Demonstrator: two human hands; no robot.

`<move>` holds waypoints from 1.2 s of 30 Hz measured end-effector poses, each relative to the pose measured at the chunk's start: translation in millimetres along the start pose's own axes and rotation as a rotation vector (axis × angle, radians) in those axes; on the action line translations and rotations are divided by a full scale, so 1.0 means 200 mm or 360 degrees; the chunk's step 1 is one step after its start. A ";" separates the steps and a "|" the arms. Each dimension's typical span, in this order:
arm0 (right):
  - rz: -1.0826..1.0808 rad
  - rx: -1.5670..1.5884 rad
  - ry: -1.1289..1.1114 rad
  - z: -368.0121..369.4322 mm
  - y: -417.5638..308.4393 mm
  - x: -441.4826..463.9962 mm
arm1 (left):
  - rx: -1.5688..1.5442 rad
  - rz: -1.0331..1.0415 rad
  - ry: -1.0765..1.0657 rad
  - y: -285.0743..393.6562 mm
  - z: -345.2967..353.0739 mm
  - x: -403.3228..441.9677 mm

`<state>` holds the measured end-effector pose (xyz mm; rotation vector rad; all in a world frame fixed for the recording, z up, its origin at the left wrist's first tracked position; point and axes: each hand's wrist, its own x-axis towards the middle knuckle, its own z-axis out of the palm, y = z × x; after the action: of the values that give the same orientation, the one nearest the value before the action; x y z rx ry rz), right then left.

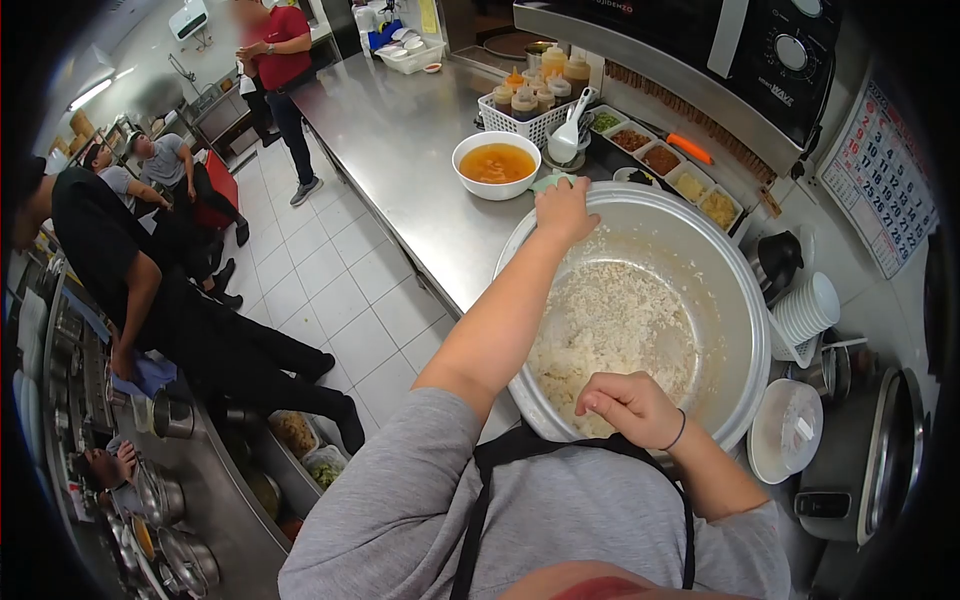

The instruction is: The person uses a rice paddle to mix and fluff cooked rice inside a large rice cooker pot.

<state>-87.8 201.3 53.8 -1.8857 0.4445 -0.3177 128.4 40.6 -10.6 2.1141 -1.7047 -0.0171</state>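
Observation:
A large silver metal pot (745, 300) stands tilted toward me on the counter, with white cooked rice (625, 310) spread over its bottom and grains stuck to its wall. My left hand (567, 212) reaches across and is closed over the pot's far left rim. A pale green cloth (550, 182) shows at its fingertips, partly hidden. My right hand (632, 408) is over the near side of the pot, fingers curled inward; whether anything is in them is hidden. Beyond the left hand sits a white bowl (497, 193) of orange-brown liquid.
Behind the pot are sauce bottles in a white basket (515, 122), a white ladle (570, 128), trays of toppings (660, 158) and an orange-handled tool (690, 149). Stacked white bowls (806, 305) and a cooker (870, 470) are at right. Several people are at left, one in black (110, 235) nearby.

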 end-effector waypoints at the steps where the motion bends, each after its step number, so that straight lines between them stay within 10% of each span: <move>1: 0.0046 0.0008 -0.0013 0.00 -0.02 -0.01 | 0.0001 -0.0005 -0.0004 0.00 0.00 0.00; 12: -0.0458 0.0090 0.0436 -0.24 -0.14 0.21 | 0.0064 0.0050 0.0021 -0.02 0.03 0.03; 23: -0.0042 0.0764 0.0815 -0.48 0.31 0.36 | -0.0238 0.0046 -0.0076 -0.02 0.04 0.07; 30: -0.0001 0.0675 0.0914 -0.52 0.34 0.37 | -0.0566 0.0490 0.0521 0.10 0.04 0.05; 36: -0.0012 0.0592 0.0898 -0.53 0.36 0.37 | -0.1011 0.0697 -0.0515 0.23 0.01 -0.06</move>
<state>-77.2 57.2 23.4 -1.4166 0.6997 -0.8848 81.5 44.2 -1.0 1.3028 -1.9688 -0.7036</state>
